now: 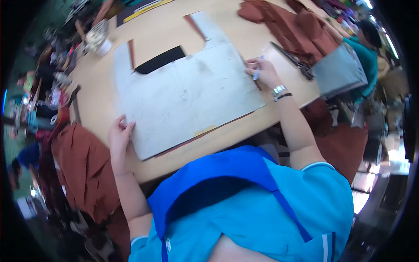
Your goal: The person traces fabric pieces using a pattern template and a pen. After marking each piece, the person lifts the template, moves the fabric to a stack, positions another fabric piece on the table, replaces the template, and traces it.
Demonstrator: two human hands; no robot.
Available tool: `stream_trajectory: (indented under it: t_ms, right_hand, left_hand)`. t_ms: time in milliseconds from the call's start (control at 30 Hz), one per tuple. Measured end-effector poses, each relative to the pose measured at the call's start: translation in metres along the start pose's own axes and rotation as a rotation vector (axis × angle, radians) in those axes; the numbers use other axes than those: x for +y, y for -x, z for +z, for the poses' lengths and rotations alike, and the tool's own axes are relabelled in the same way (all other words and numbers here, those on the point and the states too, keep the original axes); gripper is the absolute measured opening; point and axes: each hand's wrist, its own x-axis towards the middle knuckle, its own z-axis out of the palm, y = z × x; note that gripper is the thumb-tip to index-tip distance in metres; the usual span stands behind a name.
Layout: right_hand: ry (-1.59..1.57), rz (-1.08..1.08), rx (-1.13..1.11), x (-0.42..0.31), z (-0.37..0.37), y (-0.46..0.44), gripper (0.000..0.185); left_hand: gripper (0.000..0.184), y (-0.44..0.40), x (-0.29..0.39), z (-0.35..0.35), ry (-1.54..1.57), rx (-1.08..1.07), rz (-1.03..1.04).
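Note:
A large pale grey pattern template [187,94], with a wide notch in its far side, lies on the table. Reddish-brown fabric [196,27] shows along some of its edges, and a black piece [161,60] shows within the notch. At the template's near left edge, my left hand [121,134] is closed with thumb and fingers on the edge. My right hand [265,73] is at the right edge, fingers closed around a slim white and blue pen [255,75]. Whether the pen's tip touches the fabric is too blurred to tell.
Dark scissors [301,67] lie right of the template, near heaped brown fabric [301,30]. A person in teal [371,63] sits at the right beside a grey board [339,72]. More brown fabric [85,168] hangs at the left; a white container [101,46] stands at the far left.

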Motion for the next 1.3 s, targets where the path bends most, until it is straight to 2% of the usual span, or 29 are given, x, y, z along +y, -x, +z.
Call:
stream_trajectory:
  t_ms: [33,67,100,133,267,367,667,800,867,933,1033,1100,1200,1300]
  right_hand:
    - [0.037,-0.023,-0.003,-0.006,0.001,0.002,0.038]
    - [0.265,-0.076,0.001,-0.017,-0.004,0.006,0.039]
    - [0.117,0.017,-0.030,-0.020,-0.001,0.008,0.042]
    - [-0.033,-0.028,-0.054,-0.008,0.001,0.004,0.043]
    - [0.017,-0.067,-0.063,-0.004,0.001,-0.002,0.044]
    - [0.040,0.002,-0.059,-0.003,-0.002,-0.005,0.043]
    - [0.025,0.027,-0.061,-0.003,-0.002,-0.003,0.045]
    - [0.033,-0.058,-0.077,0.009,-0.004,-0.007,0.043]
    - [0.260,-0.173,-0.013,-0.013,0.002,0.005,0.039]
    - [0.166,-0.206,0.039,-0.018,0.009,0.006,0.038]
    - [-0.118,-0.167,0.021,-0.045,0.027,0.011,0.047]
    - [-0.257,-0.146,-0.019,-0.055,0.044,0.008,0.060]
    - [-0.292,-0.229,-0.070,-0.068,0.069,0.001,0.057]
    - [-0.319,-0.164,-0.109,-0.090,0.090,-0.004,0.037]
  left_hand:
    - [0.057,0.002,-0.001,-0.003,-0.019,0.004,-0.012]
    - [0.058,0.001,-0.002,-0.004,-0.054,0.003,0.019]
    - [0.058,0.001,-0.002,-0.004,-0.089,0.010,0.042]
    - [0.058,0.006,0.001,-0.005,-0.090,0.044,0.079]
    - [0.056,0.007,0.005,-0.008,-0.199,0.068,0.049]
    - [0.055,0.008,0.004,-0.006,-0.193,0.071,0.036]
    - [0.050,0.019,0.027,-0.009,-0.360,0.078,0.024]
    - [0.049,0.020,0.030,-0.007,-0.454,0.088,0.059]
    - [0.050,0.018,0.040,-0.005,-0.574,0.093,0.094]
    - [0.049,0.013,0.063,0.000,-0.582,0.121,0.115]
    - [0.048,-0.015,0.077,0.020,-0.470,0.092,0.391]
    - [0.048,-0.035,0.093,0.038,-0.382,-0.006,0.523]
    - [0.054,-0.064,0.115,0.070,-0.366,-0.084,0.608]
    - [0.061,-0.080,0.130,0.084,-0.398,-0.147,0.603]
